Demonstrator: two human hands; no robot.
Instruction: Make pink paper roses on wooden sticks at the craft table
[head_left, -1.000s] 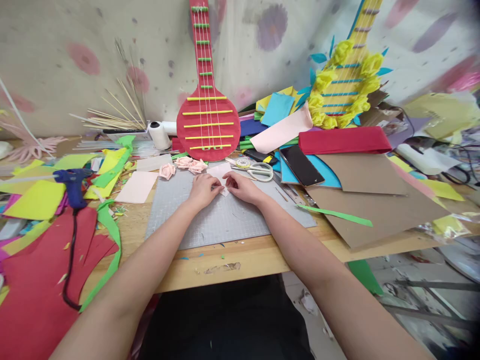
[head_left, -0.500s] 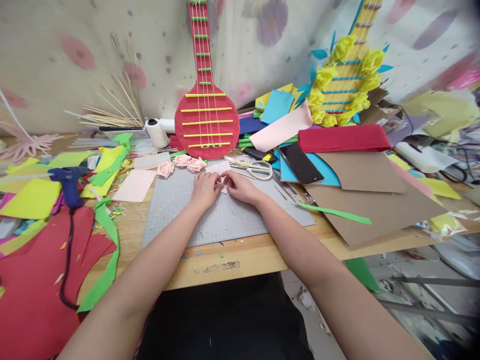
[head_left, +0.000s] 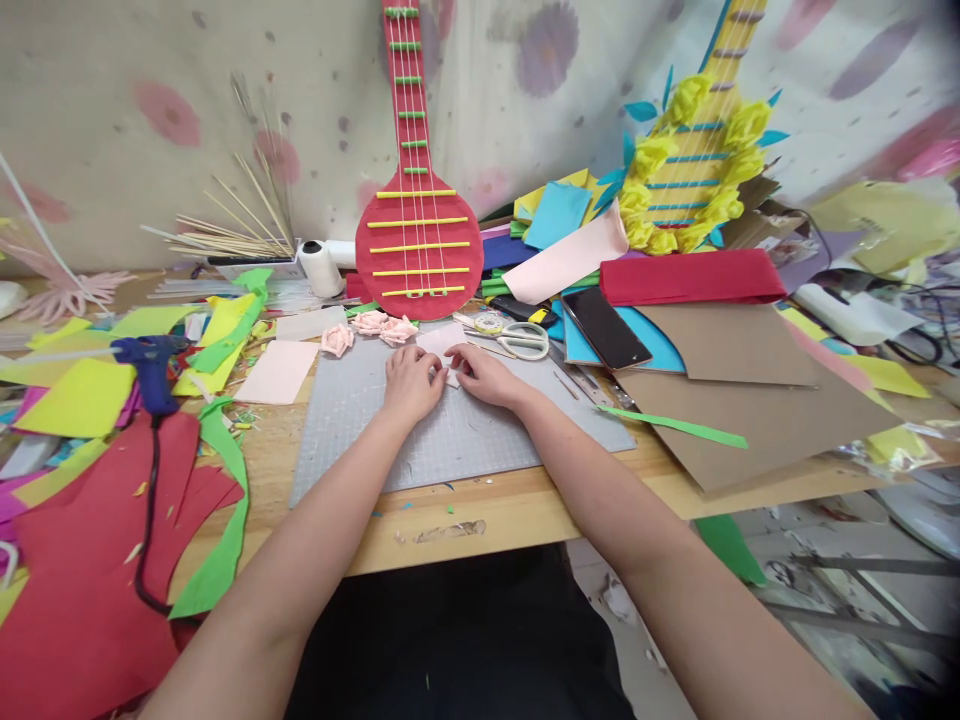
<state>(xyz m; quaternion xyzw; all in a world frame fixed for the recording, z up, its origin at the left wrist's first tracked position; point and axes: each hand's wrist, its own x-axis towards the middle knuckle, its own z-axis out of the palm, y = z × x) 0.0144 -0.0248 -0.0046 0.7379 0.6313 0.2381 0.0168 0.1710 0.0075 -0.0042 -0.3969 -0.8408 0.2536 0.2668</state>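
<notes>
My left hand (head_left: 412, 384) and my right hand (head_left: 486, 376) rest close together over a grey cutting mat (head_left: 352, 440), fingers bent inward. Between the fingertips shows a small piece of pale pink paper (head_left: 453, 379), mostly covered by the fingers. Just behind them lies a larger sheet of the same pale paper (head_left: 441, 339). Beyond my left hand sit several pink paper roses (head_left: 369, 323) at the mat's back edge. White-handled scissors (head_left: 525, 341) and a round tape-like item (head_left: 489, 322) lie beyond my right hand.
A red paper lute (head_left: 420, 240) leans at the back; a yellow flowered one (head_left: 682, 190) stands to the right. A blue glue gun (head_left: 152, 370) with its cord is at left among paper scraps. A phone (head_left: 606, 328) and brown cardboard (head_left: 765, 430) lie at right.
The view has shifted slightly, so everything sits a little further right. My fingertips have moved a little on the small paper; both hands stay at nearly the same spot.
</notes>
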